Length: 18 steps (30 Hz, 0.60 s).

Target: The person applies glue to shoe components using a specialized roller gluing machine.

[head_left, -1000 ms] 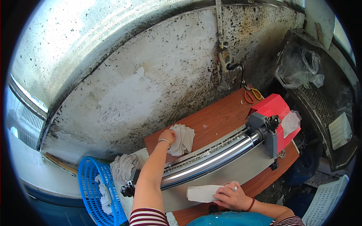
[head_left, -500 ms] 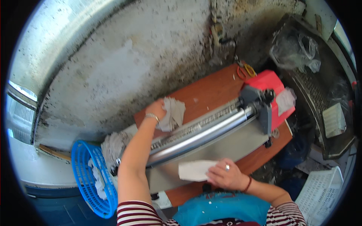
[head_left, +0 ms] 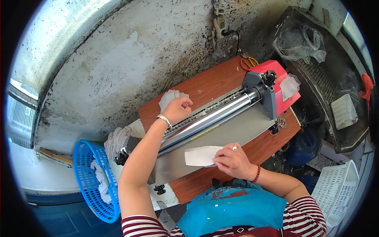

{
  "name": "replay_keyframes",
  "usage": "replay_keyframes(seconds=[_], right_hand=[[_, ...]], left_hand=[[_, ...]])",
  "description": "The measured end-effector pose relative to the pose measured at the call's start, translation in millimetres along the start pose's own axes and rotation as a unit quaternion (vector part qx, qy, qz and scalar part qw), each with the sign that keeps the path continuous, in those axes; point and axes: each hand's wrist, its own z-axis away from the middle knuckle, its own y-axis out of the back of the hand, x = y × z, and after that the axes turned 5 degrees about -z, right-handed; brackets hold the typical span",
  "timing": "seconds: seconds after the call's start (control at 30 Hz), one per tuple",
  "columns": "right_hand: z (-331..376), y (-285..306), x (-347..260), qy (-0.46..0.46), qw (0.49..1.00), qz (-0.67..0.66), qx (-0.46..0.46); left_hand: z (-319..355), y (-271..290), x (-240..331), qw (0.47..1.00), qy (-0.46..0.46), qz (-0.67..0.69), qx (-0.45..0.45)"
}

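Observation:
My left hand (head_left: 178, 109) is over the rear side of a roller machine (head_left: 213, 121), its fingers curled and no piece visible in them. Just behind it, a loose pile of off-white flat pieces (head_left: 169, 97) lies on the brown board. The machine has a shiny metal roller and a grey sloping plate (head_left: 205, 144) on my side. My right hand (head_left: 235, 160), above the near edge of that plate, pinches one end of a flat off-white piece (head_left: 201, 155). Whether this is a single layer or a thin stack, I cannot tell.
A blue basket (head_left: 81, 173) with white scraps stands at the left, beside a whitish bundle (head_left: 117, 141). The machine's red housing (head_left: 282, 79) is at the right, with red-and-yellow-handled pliers (head_left: 248, 62) behind. A white crate (head_left: 333, 193) stands at lower right. A stained wall (head_left: 118, 71) rises behind.
My left hand has come off the pile and moved right, toward the roller, its fingers now curled. My right hand keeps hold of the off-white piece. The view has shifted slightly.

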Motion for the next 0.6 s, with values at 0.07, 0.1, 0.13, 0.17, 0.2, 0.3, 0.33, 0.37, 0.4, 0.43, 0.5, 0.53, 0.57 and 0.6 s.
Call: replay_keyframes(seconds=[0.07, 0.1, 0.13, 0.17, 0.2, 0.3, 0.33, 0.37, 0.4, 0.43, 0.5, 0.53, 0.57, 0.6], right_hand=[[-3, 6, -5, 0.034, 0.997, 0.061, 0.008], [-6, 9, -6, 0.066, 0.990, 0.120, 0.016], [-7, 12, -3, 0.069, 0.990, 0.122, 0.017], [-6, 15, 2, 0.093, 0.980, 0.178, 0.018], [-5, 19, 6, 0.115, 0.966, 0.232, 0.018], [-3, 35, 13, 0.089, 0.961, 0.262, 0.028], [-3, 36, 15, 0.090, 0.960, 0.265, 0.030], [-2, 34, 17, 0.084, 0.959, 0.270, 0.033], [-2, 33, 20, 0.078, 0.957, 0.276, 0.036], [-6, 30, 21, 0.078, 0.961, 0.265, 0.035], [-16, 22, 28, 0.083, 0.961, 0.261, 0.033], [-21, 19, 31, 0.087, 0.962, 0.257, 0.028], [-26, 18, 33, 0.079, 0.966, 0.244, 0.036], [-27, 19, 33, 0.078, 0.966, 0.245, 0.038]], left_hand=[[7, -4, 3, 1.000, -0.010, 0.023, -0.002], [11, -5, 4, 0.999, -0.018, 0.047, -0.007], [14, -7, 5, 0.999, -0.020, 0.046, -0.004], [17, -8, 8, 0.998, -0.009, 0.062, -0.011], [20, -10, 11, 0.997, 0.001, 0.079, -0.018], [25, -14, 19, 0.988, 0.077, 0.124, -0.054], [25, -14, 21, 0.985, 0.096, 0.124, -0.069], [22, -15, 20, 0.985, 0.102, 0.119, -0.077], [23, -11, 28, 0.982, 0.120, 0.113, -0.097], [17, -20, 19, 0.987, 0.097, 0.110, -0.071], [10, -26, 18, 0.991, 0.073, 0.105, -0.045], [3, -27, 17, 0.992, 0.081, 0.065, -0.073], [-2, -26, 19, 0.990, 0.090, 0.026, -0.101], [-7, -26, 18, 0.991, 0.088, 0.025, -0.102]])
